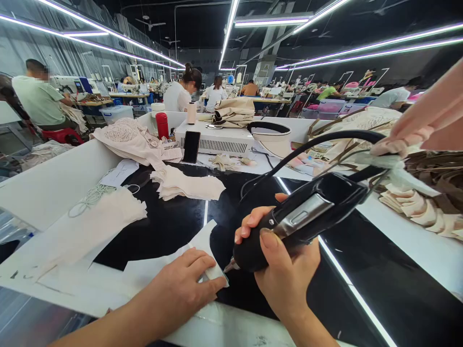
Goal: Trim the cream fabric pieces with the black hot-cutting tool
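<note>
My right hand (287, 270) is wrapped round a black corded power tool (304, 214) with a silver panel and a pointed metal tip. The tip points down and left, at the edge of a white cut piece (204, 236) on the glossy black tabletop (249, 294); whether it touches cannot be told. My left hand (184, 289) presses that piece down, fingers and thumb closed over its narrow end near the front edge. Paper or fabric, I cannot tell which. The tool's black cord (289, 164) arches up behind it.
At upper right, another person's hand (408, 130) reaches in by the cord and pale fabric. Beige pieces (190, 183), a phone (191, 147), a white box (217, 140) and a red bottle (162, 125) lie beyond. Brown strips (434, 178) are heaped right. People sit at sewing machines behind.
</note>
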Available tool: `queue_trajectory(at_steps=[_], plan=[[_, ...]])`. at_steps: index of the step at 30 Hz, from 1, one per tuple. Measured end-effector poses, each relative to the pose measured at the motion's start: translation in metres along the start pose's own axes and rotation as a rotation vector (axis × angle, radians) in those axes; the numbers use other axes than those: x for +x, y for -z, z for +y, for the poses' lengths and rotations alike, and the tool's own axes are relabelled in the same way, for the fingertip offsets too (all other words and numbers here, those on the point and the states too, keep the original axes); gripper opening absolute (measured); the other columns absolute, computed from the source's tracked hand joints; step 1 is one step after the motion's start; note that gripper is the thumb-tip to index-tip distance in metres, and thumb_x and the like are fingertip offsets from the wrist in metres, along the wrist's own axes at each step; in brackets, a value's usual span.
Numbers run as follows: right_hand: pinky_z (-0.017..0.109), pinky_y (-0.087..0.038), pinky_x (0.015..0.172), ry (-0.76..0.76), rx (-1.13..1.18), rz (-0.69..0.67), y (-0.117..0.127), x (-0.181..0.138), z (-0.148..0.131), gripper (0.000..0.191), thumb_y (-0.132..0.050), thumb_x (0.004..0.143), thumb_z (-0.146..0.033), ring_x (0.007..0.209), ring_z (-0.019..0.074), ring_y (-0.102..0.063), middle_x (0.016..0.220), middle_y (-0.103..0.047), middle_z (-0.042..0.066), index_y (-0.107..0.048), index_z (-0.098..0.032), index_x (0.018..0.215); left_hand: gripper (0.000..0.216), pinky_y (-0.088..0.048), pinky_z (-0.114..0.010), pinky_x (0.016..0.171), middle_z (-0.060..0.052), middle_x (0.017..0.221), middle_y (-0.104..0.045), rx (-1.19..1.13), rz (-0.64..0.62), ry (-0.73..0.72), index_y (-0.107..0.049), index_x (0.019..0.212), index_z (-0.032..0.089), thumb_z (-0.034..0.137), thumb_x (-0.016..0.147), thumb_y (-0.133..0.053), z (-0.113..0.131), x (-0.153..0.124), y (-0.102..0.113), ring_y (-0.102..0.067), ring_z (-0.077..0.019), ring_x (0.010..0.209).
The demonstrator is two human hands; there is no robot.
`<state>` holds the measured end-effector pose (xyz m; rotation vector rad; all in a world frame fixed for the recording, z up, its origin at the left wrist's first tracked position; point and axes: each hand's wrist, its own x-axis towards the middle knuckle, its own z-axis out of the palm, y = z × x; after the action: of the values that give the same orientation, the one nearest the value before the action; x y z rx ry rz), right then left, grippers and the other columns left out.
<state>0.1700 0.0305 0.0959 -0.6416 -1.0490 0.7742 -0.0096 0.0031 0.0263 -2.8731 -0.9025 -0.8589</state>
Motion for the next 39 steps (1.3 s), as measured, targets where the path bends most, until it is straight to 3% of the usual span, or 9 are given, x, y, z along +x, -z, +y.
queue_trajectory(at_steps=[8, 14, 26, 29, 33, 39], plan=[[0.029, -0.061, 0.052, -0.016, 0.016, -0.014, -0.002, -0.001, 0.004, 0.042, -0.084, 0.088, -0.033, 0.057, 0.0136, -0.065, 0.083, -0.069, -0.004, -0.06, -0.029, 0.122, 0.025, -0.063, -0.04, 0.099, -0.01, 0.118, -0.067, -0.002, -0.003, 0.032, -0.069, 0.124, 0.025, 0.015, 0.101, -0.067, 0.001, 0.002, 0.002, -0.067, -0.0258, 0.114], [0.028, -0.06, 0.054, -0.009, -0.014, -0.029, -0.003, 0.0, 0.004, 0.036, -0.083, 0.09, -0.033, 0.059, 0.0134, -0.065, 0.083, -0.069, -0.004, -0.061, -0.029, 0.118, 0.029, -0.061, -0.05, 0.106, -0.012, 0.127, -0.066, 0.002, -0.009, 0.047, -0.07, 0.124, 0.028, 0.022, 0.097, -0.076, 0.0, 0.001, 0.003, -0.065, -0.0307, 0.121], [0.029, -0.06, 0.053, 0.002, -0.033, -0.015, -0.009, 0.005, 0.011, 0.032, -0.082, 0.088, -0.033, 0.057, 0.0134, -0.065, 0.082, -0.068, -0.005, -0.06, -0.029, 0.11, 0.024, -0.062, -0.048, 0.106, -0.011, 0.13, -0.067, 0.006, 0.004, 0.054, -0.071, 0.125, 0.029, 0.027, 0.101, -0.074, 0.0, -0.001, 0.001, -0.065, -0.0302, 0.127], [0.028, -0.06, 0.054, -0.01, -0.032, -0.018, -0.009, 0.004, 0.008, 0.028, -0.082, 0.089, -0.034, 0.059, 0.0131, -0.065, 0.083, -0.068, -0.004, -0.061, -0.028, 0.106, 0.025, -0.062, -0.049, 0.106, -0.013, 0.13, -0.069, 0.056, 0.025, 0.046, -0.07, 0.126, 0.028, 0.031, 0.102, -0.074, 0.005, -0.004, -0.004, -0.067, -0.0306, 0.125], [0.027, -0.059, 0.053, -0.025, -0.001, -0.035, -0.006, -0.001, 0.002, 0.039, -0.084, 0.088, -0.035, 0.058, 0.0137, -0.065, 0.081, -0.068, -0.004, -0.062, -0.031, 0.12, 0.032, -0.061, -0.047, 0.106, -0.014, 0.129, -0.072, 0.108, 0.08, 0.006, -0.067, 0.132, 0.023, 0.041, 0.105, -0.067, 0.013, -0.01, -0.005, -0.068, -0.0305, 0.125], [0.027, -0.058, 0.053, -0.023, 0.019, -0.053, -0.003, -0.006, 0.001, 0.044, -0.086, 0.087, -0.037, 0.06, 0.0146, -0.065, 0.082, -0.068, -0.003, -0.061, -0.032, 0.123, 0.025, -0.059, -0.034, 0.109, -0.01, 0.114, -0.075, 0.059, 0.06, -0.024, -0.069, 0.116, 0.012, 0.029, 0.114, -0.05, 0.003, 0.0, 0.011, -0.071, -0.0212, 0.115]])
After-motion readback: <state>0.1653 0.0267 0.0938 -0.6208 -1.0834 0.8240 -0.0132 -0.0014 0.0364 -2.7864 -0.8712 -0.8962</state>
